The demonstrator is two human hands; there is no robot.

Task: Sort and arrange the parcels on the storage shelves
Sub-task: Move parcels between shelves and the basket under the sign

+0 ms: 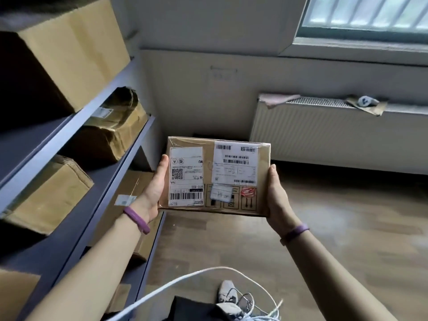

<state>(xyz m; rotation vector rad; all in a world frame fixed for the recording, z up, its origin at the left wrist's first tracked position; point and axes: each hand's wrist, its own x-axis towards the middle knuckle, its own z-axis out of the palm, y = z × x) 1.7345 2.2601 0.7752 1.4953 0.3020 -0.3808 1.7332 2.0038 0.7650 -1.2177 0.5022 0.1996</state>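
Together the left hand (154,193) and right hand (276,198) clasp a flat cardboard parcel (207,169) by its short sides. Each thumb lies along an edge, and the other fingers are hidden beneath the box. The parcel is held in the air in front of the person, above the wooden floor (324,228), its top face showing two white shipping labels (186,177) with barcodes. A purple wristband (136,220) circles each wrist. Just to the left stand grey metal shelves (69,135) holding several brown cartons: a large box (69,49) on top, a crumpled one (115,126) below it, and more lower down. A white radiator (324,130) sits under the window (366,12) to the right. A white cable (196,273) loops near the person's shoes (228,293).
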